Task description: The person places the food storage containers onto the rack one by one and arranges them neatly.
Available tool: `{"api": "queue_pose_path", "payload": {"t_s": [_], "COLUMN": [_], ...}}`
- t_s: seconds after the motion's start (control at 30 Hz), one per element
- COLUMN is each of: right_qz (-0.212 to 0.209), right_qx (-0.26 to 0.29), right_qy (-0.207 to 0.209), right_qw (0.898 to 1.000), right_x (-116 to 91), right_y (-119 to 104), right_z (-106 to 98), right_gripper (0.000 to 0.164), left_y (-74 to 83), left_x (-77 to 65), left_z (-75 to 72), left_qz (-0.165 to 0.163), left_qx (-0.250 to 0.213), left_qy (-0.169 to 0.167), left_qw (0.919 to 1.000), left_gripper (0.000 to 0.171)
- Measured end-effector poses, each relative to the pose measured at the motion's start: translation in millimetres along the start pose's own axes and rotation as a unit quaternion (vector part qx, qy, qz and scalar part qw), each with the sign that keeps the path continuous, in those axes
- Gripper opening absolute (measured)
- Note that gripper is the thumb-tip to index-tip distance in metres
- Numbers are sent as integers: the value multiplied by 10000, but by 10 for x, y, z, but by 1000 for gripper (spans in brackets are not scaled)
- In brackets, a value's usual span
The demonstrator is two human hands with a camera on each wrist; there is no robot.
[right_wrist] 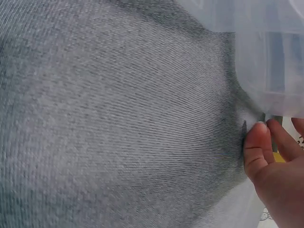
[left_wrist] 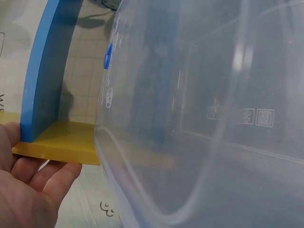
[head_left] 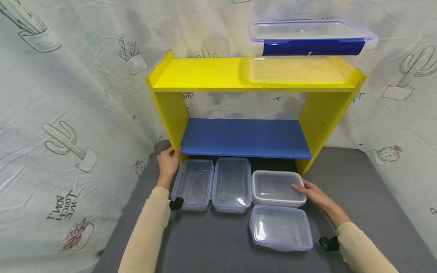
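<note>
My left hand [head_left: 167,167] grips the lower front edge of the left yellow side panel of a shelf unit [head_left: 252,89], beside the blue shelf board [head_left: 244,138]. In the left wrist view, the thumb and fingers of that hand [left_wrist: 38,185] lie on either side of the yellow panel. My right hand [head_left: 317,197] holds the right end of a clear food container [head_left: 276,189] with a whitish lid rim, its thumb over the lid. In the right wrist view, its fingertips meet near a container's edge [right_wrist: 266,107]; their exact contact is partly hidden.
Two upright-laid clear containers [head_left: 194,182] [head_left: 232,182] lie left of it, and another container [head_left: 281,227] lies in front. A larger blue-clipped container [head_left: 312,47] sits on the yellow top board. Grey cloth [head_left: 218,242] covers the table; patterned sheeting [head_left: 85,113] hangs behind.
</note>
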State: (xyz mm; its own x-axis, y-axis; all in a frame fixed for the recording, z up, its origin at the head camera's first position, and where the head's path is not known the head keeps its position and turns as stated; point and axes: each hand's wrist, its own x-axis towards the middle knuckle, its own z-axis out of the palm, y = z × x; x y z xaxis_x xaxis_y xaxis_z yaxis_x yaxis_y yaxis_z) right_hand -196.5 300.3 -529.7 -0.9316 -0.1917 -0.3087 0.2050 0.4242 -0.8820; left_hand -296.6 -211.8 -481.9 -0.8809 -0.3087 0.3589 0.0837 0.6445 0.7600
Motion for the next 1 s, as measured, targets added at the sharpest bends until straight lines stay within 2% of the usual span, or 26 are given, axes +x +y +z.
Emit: {"api": "queue_pose_path", "payload": {"t_s": [0.23, 0.57, 0.73, 0.9, 1.0], "right_qz": [232, 151, 14, -64, -170], "right_qx": [462, 1045, 1569, 1624, 1911], "right_qy": [90, 506, 437, 369, 344], "right_qw": [9986, 9931, 9866, 9860, 9808], "right_x": [-20, -25, -34, -49, -75], "right_y": [14, -26, -50, -83, -80], "right_z": [-18, 58, 62, 25, -4], "right_gripper": [73, 70, 69, 73, 72], "left_y": [-11, -27, -15, 5, 6], "left_x": [9, 2, -2, -5, -8], "left_z": [36, 10, 16, 19, 18], "left_qz": [4, -3, 11, 90, 86], "left_qx": [-46, -117, -50, -48, -64], "left_qy": [2, -100, -38, 57, 46], "left_qw": [10000, 9999, 10000, 9999, 9999], "left_gripper": [32, 35, 32, 31, 31]}}
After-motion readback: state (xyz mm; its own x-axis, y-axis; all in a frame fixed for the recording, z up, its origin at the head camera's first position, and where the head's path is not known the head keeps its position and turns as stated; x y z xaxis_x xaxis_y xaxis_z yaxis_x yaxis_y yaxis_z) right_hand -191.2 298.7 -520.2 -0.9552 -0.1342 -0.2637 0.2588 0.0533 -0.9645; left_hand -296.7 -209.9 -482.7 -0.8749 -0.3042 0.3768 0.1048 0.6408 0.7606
